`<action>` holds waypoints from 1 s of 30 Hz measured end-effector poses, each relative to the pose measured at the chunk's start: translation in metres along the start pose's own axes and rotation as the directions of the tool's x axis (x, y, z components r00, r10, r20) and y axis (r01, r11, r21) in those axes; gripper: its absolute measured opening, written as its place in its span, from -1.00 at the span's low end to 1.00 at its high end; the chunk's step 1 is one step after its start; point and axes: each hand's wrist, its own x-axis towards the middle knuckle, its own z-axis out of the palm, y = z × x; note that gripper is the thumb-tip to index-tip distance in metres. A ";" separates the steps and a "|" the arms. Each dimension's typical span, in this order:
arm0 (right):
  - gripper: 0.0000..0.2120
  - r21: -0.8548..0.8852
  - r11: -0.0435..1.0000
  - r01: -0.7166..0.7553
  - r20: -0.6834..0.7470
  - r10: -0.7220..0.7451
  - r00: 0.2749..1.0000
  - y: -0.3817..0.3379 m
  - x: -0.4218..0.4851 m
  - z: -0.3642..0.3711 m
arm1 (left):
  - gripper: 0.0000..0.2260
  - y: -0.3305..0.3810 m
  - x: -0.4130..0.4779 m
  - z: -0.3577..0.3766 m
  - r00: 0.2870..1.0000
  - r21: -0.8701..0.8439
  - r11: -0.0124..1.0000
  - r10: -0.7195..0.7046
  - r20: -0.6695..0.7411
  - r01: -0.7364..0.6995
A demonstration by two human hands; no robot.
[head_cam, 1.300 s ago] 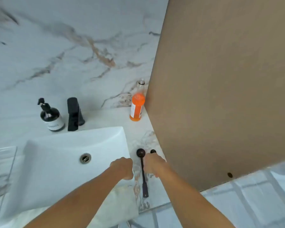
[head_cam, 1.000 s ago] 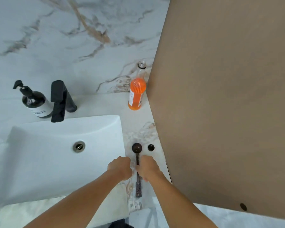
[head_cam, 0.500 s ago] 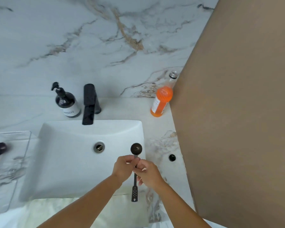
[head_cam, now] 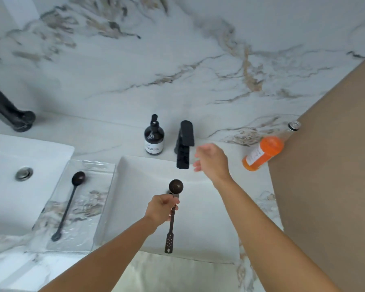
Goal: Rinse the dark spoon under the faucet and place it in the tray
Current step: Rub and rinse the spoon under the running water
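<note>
Fingers of the left hand (head_cam: 161, 209) grip the dark spoon (head_cam: 173, 209) mid-handle over the sink (head_cam: 202, 218), below the faucet (head_cam: 184, 144); right hand (head_cam: 212, 163) open beside the faucet; tray (head_cam: 86, 234) holds 1 spoon (head_cam: 69, 204).

The left hand (head_cam: 161, 208) grips the dark spoon (head_cam: 173, 209) over the white sink (head_cam: 202, 224); the right hand (head_cam: 212, 161), fingers spread, hovers beside the black faucet (head_cam: 184, 142).
</note>
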 end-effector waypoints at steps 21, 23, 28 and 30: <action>-0.90 0.333 0.855 -0.397 0.100 0.387 0.917 -0.037 0.060 0.038 | -0.80 0.008 0.009 0.017 0.990 0.029 0.994 0.111 -0.085 -0.109; -0.89 0.321 0.868 -0.379 0.086 0.371 0.924 -0.040 0.067 0.038 | -0.80 0.007 0.011 0.020 0.992 0.020 0.996 0.091 -0.093 -0.090; -0.86 0.337 0.855 -0.394 0.106 0.381 0.919 -0.041 0.072 0.036 | -0.80 0.004 0.018 0.025 0.992 -0.058 0.998 0.032 -0.122 -0.039; -0.84 0.337 0.857 -0.389 0.103 0.377 0.920 -0.039 0.073 0.036 | -0.79 0.006 0.021 0.026 0.992 -0.074 0.997 0.027 -0.122 -0.036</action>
